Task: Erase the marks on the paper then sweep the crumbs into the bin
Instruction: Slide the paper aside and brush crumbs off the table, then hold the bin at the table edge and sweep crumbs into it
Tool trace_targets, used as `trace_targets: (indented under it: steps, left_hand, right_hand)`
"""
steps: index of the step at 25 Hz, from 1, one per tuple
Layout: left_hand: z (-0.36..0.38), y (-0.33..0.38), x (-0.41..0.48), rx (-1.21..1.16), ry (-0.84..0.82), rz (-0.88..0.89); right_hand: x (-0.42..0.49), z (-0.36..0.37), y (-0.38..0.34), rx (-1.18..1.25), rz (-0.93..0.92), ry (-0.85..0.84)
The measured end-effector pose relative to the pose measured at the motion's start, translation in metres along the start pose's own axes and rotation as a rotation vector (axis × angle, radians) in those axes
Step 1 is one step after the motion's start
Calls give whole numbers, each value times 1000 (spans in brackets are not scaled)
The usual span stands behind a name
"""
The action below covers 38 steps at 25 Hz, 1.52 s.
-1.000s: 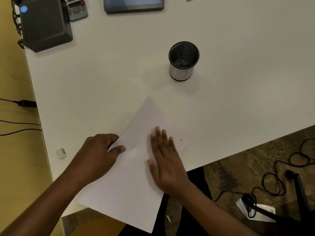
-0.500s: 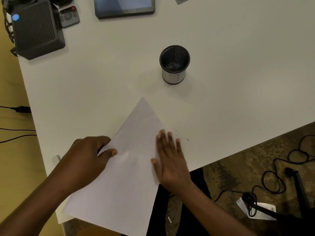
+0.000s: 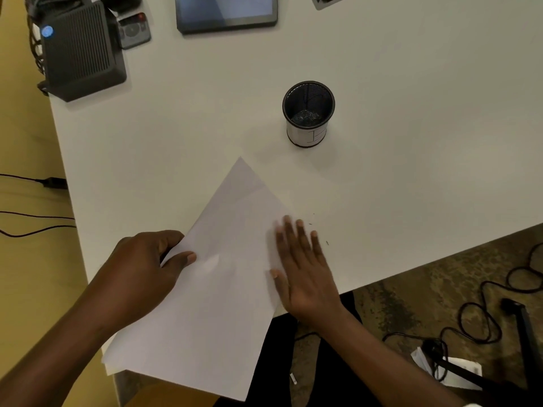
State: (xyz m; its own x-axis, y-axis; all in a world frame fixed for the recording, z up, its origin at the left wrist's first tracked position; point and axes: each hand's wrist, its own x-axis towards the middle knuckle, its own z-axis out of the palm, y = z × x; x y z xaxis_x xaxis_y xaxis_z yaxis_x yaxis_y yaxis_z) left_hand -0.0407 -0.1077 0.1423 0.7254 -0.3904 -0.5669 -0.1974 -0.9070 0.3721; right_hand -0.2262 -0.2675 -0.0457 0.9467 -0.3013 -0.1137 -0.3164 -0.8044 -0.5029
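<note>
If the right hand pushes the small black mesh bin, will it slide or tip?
The black mesh cup-shaped bin looks light and nearly empty, so probably it slides easily on the smooth white table. It is taller than wide, so a high push might tip it.

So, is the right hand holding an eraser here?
No, the right hand lies flat and open on the paper, with nothing in it.

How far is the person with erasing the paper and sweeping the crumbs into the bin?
Erasing looks done: no marks show on the paper. In hand: the left hand pins the sheet's edge while the flat right hand brushes at its right side. Left: a few crumbs lie on the table, apart from the mesh bin.
</note>
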Motion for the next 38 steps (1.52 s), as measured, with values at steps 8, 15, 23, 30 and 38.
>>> trace_targets:
  steps: [8,15,23,30,38]
  left_hand:
    - [6,-45,18,-316,141,-227]
    - [50,-139,73,-583,323,-562]
    - [77,-132,78,-105,562,-562]
    - [145,44,143,-392,566,82]
    - [181,140,217,-534,508,232]
  right_hand:
    - [21,-27,7,148,37,117]
    - [57,-62,62,199,54,167]
    - [75,-67,135,-10,-201,-100]
    - [75,-62,149,-50,-291,-148]
    - [74,-58,149,-84,-259,-171]
